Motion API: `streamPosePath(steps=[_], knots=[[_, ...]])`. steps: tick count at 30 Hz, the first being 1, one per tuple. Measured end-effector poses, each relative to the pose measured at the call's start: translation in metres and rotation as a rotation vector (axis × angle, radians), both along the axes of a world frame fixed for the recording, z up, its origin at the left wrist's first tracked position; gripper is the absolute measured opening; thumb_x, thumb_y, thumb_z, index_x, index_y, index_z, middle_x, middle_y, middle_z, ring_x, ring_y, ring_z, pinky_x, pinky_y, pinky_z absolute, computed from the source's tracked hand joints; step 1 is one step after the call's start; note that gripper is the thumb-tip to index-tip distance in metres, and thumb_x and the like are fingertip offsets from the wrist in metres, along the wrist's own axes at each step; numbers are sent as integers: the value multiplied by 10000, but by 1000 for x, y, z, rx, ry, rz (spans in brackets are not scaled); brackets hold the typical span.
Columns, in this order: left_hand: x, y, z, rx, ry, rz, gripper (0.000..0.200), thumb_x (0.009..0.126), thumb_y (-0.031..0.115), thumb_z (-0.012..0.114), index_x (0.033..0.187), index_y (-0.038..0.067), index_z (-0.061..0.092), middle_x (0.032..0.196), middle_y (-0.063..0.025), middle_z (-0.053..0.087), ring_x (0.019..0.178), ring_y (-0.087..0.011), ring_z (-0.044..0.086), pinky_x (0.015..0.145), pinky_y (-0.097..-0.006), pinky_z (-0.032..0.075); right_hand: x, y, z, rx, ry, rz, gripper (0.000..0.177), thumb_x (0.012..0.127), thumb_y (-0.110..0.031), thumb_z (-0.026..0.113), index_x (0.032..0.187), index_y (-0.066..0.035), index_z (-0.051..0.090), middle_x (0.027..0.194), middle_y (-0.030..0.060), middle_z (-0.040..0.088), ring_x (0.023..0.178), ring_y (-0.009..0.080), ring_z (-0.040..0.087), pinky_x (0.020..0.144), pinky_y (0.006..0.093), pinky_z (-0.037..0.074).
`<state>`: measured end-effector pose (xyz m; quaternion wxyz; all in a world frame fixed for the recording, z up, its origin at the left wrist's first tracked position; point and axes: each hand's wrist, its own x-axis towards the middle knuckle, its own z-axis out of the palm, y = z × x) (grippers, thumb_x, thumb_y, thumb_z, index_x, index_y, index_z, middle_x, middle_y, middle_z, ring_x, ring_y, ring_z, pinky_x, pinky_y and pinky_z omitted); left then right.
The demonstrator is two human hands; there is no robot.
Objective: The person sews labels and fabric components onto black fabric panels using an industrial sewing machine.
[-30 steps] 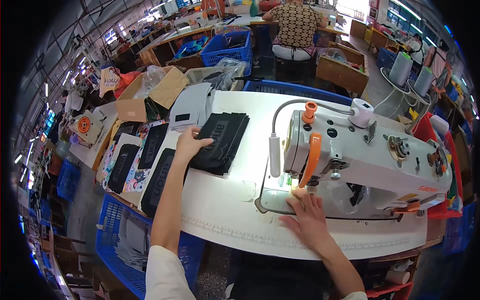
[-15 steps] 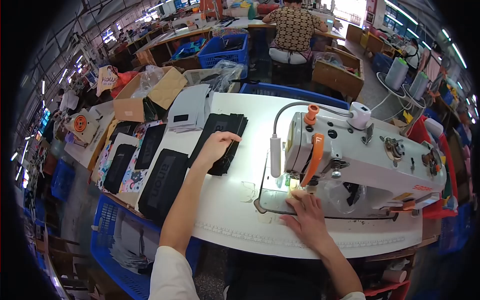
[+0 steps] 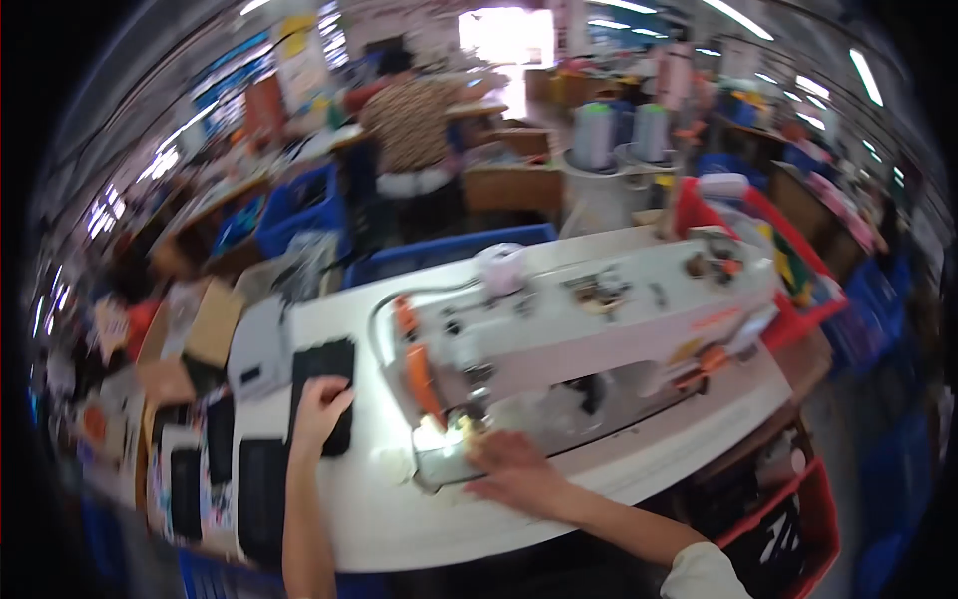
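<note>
My left hand (image 3: 319, 411) rests at the stack of black fabric pieces (image 3: 327, 365). Its fingers are curled in and blurred, so whatever they may pinch cannot be made out. My right hand (image 3: 517, 473) lies on the bed of the white sewing machine (image 3: 599, 334), fingers stretched toward the lit needle area. No held thing shows in it. An orange lever (image 3: 423, 379) stands on the machine head just above those fingers.
Grey fabric pieces (image 3: 259, 344) and more black pieces (image 3: 261, 499) lie left on the white table (image 3: 389, 534). Behind are a cardboard box (image 3: 212, 334), blue crates (image 3: 302, 205) and a seated person (image 3: 411, 125). A red bin (image 3: 818, 539) stands low at right.
The view has swung right, shifting the scene left and blurring it. My left hand's fingers look more curled at the black stack; my right hand stays by the needle.
</note>
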<state>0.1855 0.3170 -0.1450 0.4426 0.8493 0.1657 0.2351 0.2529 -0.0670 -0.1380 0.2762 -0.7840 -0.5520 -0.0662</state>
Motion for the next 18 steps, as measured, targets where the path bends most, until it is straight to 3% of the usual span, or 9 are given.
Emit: streamPosePath(steps=[3, 6, 9, 12, 13, 14, 16, 17, 18], knots=[[-22, -35, 44, -53, -119, 20, 200, 869, 85, 736, 1026, 7, 640, 987, -70, 635, 929, -162, 629, 823, -288, 501, -6, -23, 26, 80, -106, 4, 421, 906, -367, 698, 1212, -88, 624, 1276, 103, 592, 1218, 289, 549, 1000, 441, 423], [-89, -70, 95, 556, 147, 328, 281, 850, 117, 750, 1087, 22, 632, 1086, -124, 610, 1048, -286, 596, 961, -355, 471, -8, -108, 60, 236, -49, -55, 466, 828, -332, 786, 1187, -77, 633, 1181, 107, 644, 1124, 272, 620, 925, 420, 484], [-164, -71, 82, 719, 545, 664, 380, 839, 236, 764, 1120, 24, 621, 1229, -178, 570, 1156, -378, 536, 955, -452, 446, -8, -229, 39, 507, -193, -828, 100, 888, -72, 632, 978, -53, 594, 959, 103, 601, 898, 275, 600, 815, 388, 491], [-178, -118, 97, 825, 761, 707, 330, 945, 266, 635, 1132, -6, 647, 1130, -221, 641, 1058, -409, 607, 936, -488, 488, -9, -394, -47, 735, -143, -1541, 239, 1056, -244, 513, 1021, -11, 553, 971, 105, 553, 876, 195, 543, 860, 312, 437], [-187, -113, 83, 830, 683, 698, 360, 941, 296, 639, 1140, -4, 647, 1119, -222, 646, 1046, -412, 610, 928, -481, 491, -27, -474, -99, 732, -148, -1539, 239, 1056, -244, 513, 1021, -11, 553, 971, 105, 553, 876, 195, 543, 860, 312, 437], [-197, -106, 69, 835, 605, 690, 391, 936, 327, 644, 1148, -1, 647, 1108, -224, 650, 1035, -416, 614, 919, -473, 494, -42, -538, -160, 842, 184, -1680, 327, 1033, -333, 547, 1082, -9, 564, 1042, 155, 599, 959, 256, 600, 873, 370, 486], [-206, -103, 59, 836, 528, 700, 421, 932, 358, 649, 1156, 1, 646, 1097, -226, 655, 1023, -419, 617, 911, -466, 497, -85, -560, -204, -24, 311, -2309, 483, 971, -455, 606, 1154, -9, 577, 1115, 219, 620, 1088, 363, 618, 884, 477, 527], [-207, -102, 59, 842, 519, 692, 418, 931, 353, 651, 1153, -1, 649, 1093, -225, 659, 1021, -418, 619, 912, -463, 496, -106, -544, -214, -147, 435, -2421, 629, 907, -532, 650, 1253, -16, 550, 1166, 243, 612, 1155, 449, 590, 876, 596, 527], [-207, -101, 58, 851, 510, 681, 415, 929, 349, 654, 1149, -3, 651, 1089, -224, 663, 1019, -418, 621, 913, -460, 496, -126, -562, -242, -280, 759, -2304, 708, 887, -530, 674, 1344, -28, 474, 1277, 224, 561, 1212, 422, 560, 892, 619, 511]])
